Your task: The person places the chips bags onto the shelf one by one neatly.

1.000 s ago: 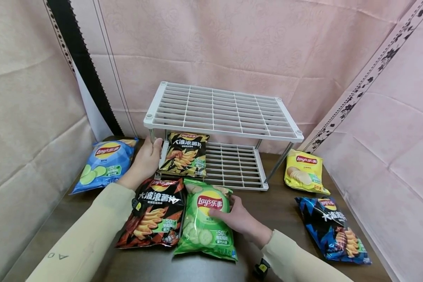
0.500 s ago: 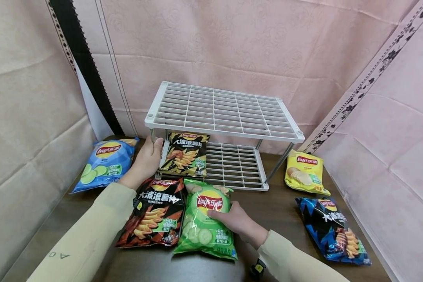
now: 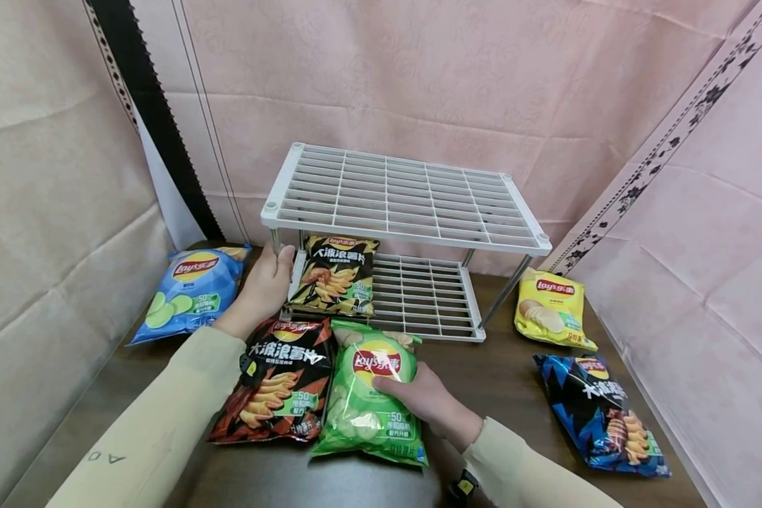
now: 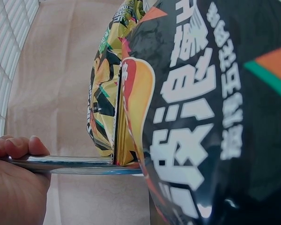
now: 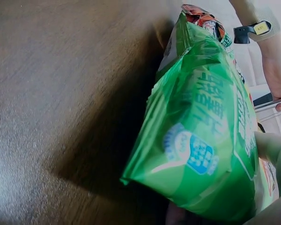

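Note:
With its fingers curled, my left hand grips the front left metal post of a white two-tier rack. My right hand holds a green bag of potato chips by its right side, thumb across the front and the other fingers mostly hidden behind. Touching the green bag's left edge is a red and black bag of chips, in front of the rack. On the rack's lower tier, at the left, leans a black and gold bag of chips.
A blue bag of chips lies left of my left forearm. To the right are a yellow bag and a dark blue bag on the brown table. Pink cloth hangs behind the rack.
My right wrist and forearm have shifted slightly left, while the hand keeps its hold on the green bag. The left hand stays on the post, and the bags lie almost as before.

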